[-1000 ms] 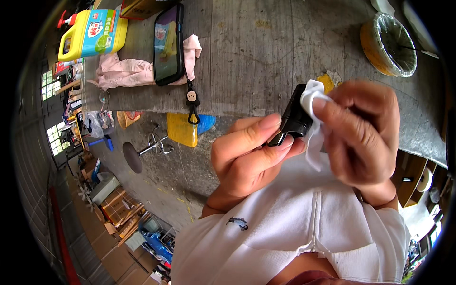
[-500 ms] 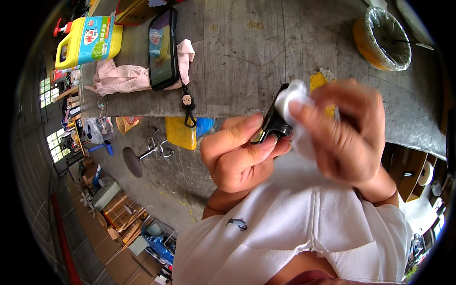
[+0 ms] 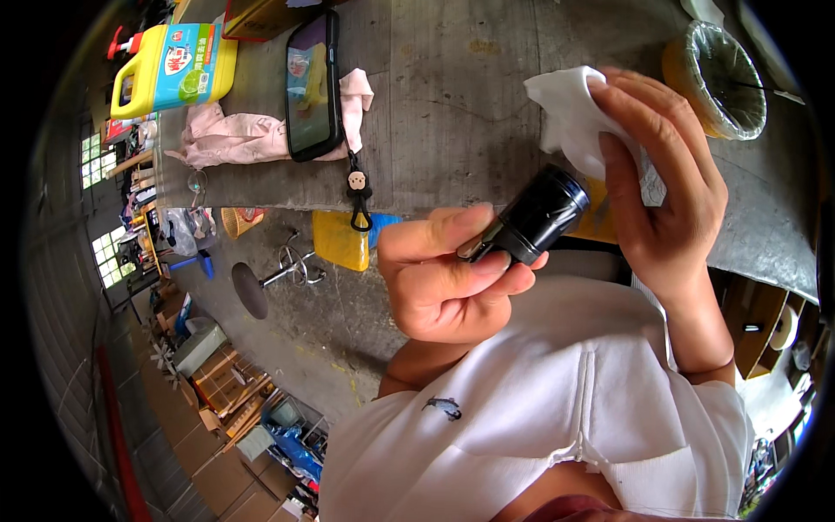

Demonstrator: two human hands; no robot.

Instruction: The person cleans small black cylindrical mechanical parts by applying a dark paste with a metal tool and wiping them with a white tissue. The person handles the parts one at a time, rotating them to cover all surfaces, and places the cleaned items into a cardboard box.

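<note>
Between the thumb and fingers of my left hand [image 3: 448, 283] is a short, glossy black cylinder [image 3: 541, 213]. Its rounded end tilts up and to the right, while my fingers cover part of the lower end. My right hand [image 3: 674, 174] is up and to the right, apart from the cylinder. A thin, crumpled white cloth [image 3: 570, 113] is held by its fingers and hangs out to the left of them. Behind the cylinder, part of a yellow patch [image 3: 598, 216] shows on the grey table [image 3: 444, 104].
A phone [image 3: 313, 96] with a strap lies on a pink cloth [image 3: 230, 139] at the left of the table, beside a yellow pump jug [image 3: 178, 70]. At the far right stands a bin with a plastic liner [image 3: 718, 83]. Below the table's edge is a round stool [image 3: 250, 290].
My right hand has moved the white cloth off the black cylinder, up and to the right. More of the cylinder now shows. My left hand still grips it in nearly the same place.
</note>
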